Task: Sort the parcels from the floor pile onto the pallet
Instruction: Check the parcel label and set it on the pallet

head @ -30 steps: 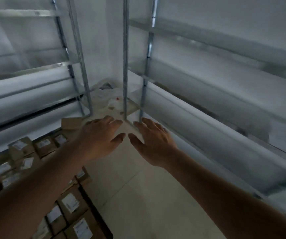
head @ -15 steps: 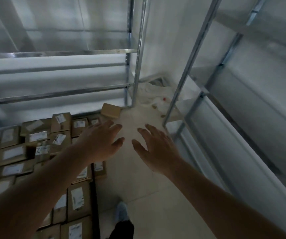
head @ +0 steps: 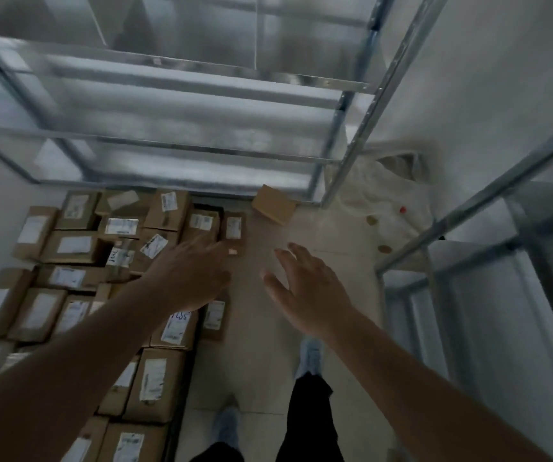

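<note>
Several brown cardboard parcels [head: 78, 248] with white labels lie packed together on the left, filling the floor area beside the aisle. One unlabelled brown parcel [head: 273, 204] sits alone on the tiles at the foot of the shelf post. My left hand [head: 191, 275] hovers over the right edge of the packed parcels, fingers spread, holding nothing. My right hand [head: 308, 288] is stretched out over the bare tiles, fingers straight, empty. The pallet under the parcels is hidden.
Metal shelving [head: 181, 95] spans the back above the parcels, and another rack [head: 468, 235] stands on the right. A crumpled white plastic sheet [head: 385, 201] with small red and tan bits lies in the corner. My feet [head: 308, 358] stand on the pale tiled aisle [head: 268, 328].
The view has swung left and downward, bringing the packed parcels and my legs into sight. Both hands stay outstretched and empty, the left now over the parcels' edge.
</note>
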`<control>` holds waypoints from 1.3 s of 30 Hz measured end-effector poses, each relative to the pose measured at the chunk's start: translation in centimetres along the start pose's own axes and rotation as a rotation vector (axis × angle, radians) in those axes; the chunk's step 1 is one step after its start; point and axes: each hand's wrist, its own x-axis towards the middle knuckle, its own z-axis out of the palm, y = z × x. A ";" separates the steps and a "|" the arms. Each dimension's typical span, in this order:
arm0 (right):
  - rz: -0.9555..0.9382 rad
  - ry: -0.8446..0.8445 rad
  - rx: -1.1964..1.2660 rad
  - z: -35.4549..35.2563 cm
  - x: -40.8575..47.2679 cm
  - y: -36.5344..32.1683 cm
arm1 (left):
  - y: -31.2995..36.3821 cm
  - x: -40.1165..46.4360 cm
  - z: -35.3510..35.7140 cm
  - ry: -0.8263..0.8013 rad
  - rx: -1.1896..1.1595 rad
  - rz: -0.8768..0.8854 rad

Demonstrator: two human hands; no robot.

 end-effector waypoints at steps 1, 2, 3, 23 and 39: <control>-0.027 -0.021 -0.005 -0.3 2.1 0.8 | -0.3 1.6 0.5 -0.008 -0.004 -0.042; -0.054 -0.046 -0.007 -0.5 4.2 1.7 | -0.4 3.2 1.1 -0.015 -0.005 -0.082; -0.083 -0.073 -0.010 -0.5 6.3 2.6 | -0.4 4.9 1.6 -0.022 -0.009 -0.123; 0.007 -0.481 0.005 15.4 44.7 16.5 | -10.6 38.9 21.9 -0.223 -0.337 -0.445; 0.079 -0.636 -0.004 33.0 63.3 19.6 | -23.9 52.2 41.7 -0.305 -0.405 -0.522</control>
